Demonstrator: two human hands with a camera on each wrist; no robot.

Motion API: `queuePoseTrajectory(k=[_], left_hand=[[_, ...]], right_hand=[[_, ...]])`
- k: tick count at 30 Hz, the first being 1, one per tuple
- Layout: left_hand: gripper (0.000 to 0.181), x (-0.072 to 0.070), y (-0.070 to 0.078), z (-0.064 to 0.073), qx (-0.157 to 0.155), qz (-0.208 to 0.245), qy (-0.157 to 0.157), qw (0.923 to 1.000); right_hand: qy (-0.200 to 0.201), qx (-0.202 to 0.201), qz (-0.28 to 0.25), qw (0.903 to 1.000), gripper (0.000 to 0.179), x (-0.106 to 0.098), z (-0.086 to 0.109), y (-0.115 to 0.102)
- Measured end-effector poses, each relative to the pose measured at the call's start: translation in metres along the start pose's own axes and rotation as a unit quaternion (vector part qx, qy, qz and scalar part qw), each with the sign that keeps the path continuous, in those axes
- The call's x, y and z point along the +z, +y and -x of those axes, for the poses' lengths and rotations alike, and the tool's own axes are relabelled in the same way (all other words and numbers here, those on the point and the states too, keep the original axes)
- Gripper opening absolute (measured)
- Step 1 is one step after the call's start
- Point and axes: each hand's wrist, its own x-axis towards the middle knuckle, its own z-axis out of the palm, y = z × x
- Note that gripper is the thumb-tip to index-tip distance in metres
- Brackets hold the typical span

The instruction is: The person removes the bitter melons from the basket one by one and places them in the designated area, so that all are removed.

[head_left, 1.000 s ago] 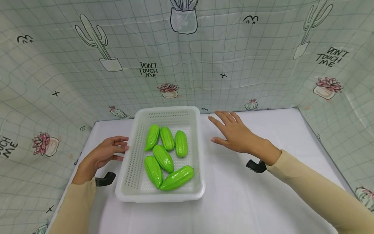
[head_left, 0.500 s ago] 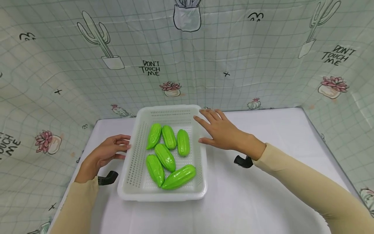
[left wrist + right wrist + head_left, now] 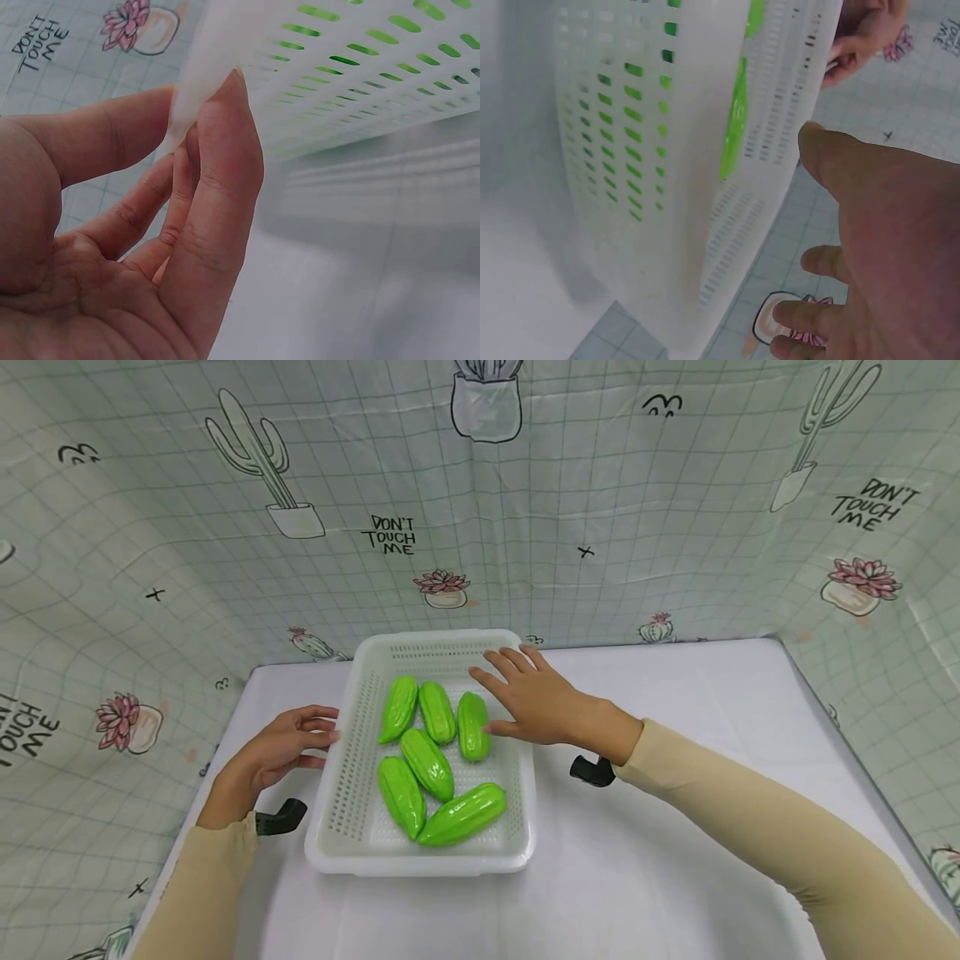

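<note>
A white perforated plastic basket (image 3: 420, 865) stands on the table with several shiny, ridged green gourds (image 3: 463, 814) lying in it. At its left side my left hand (image 3: 281, 747) pinches the rim; the left wrist view shows the basket rim (image 3: 202, 67) between the thumb and a finger (image 3: 221, 172). My right hand (image 3: 543, 702) is spread, palm down, above the basket's right rim. Its fingers reach over the inside, and its thumb is above the upright gourd (image 3: 471, 727) on the right. In the right wrist view the right hand (image 3: 900, 225) holds nothing.
A white cloth covers the table (image 3: 675, 860). Behind and at both sides hangs a grid-patterned curtain (image 3: 525, 518) printed with cacti, close to the basket's far end. A black wrist mount (image 3: 592, 771) sticks out under the right wrist, another mount (image 3: 281, 817) by the left.
My right hand has moved left, from beside the basket to over its right rim. My left hand stays at the left rim. The gourds lie as before; the head view has shifted slightly.
</note>
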Motion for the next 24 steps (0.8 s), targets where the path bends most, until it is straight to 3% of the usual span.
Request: queuePoseTrajectory(k=[24], left_hand=[[0.059,-0.001,-0.005,-0.001,0.004,0.001,0.009,1.0]], right_hand=[[-0.096,0.023,0.035,0.9945,0.086,0.0,-0.04,-0.028]])
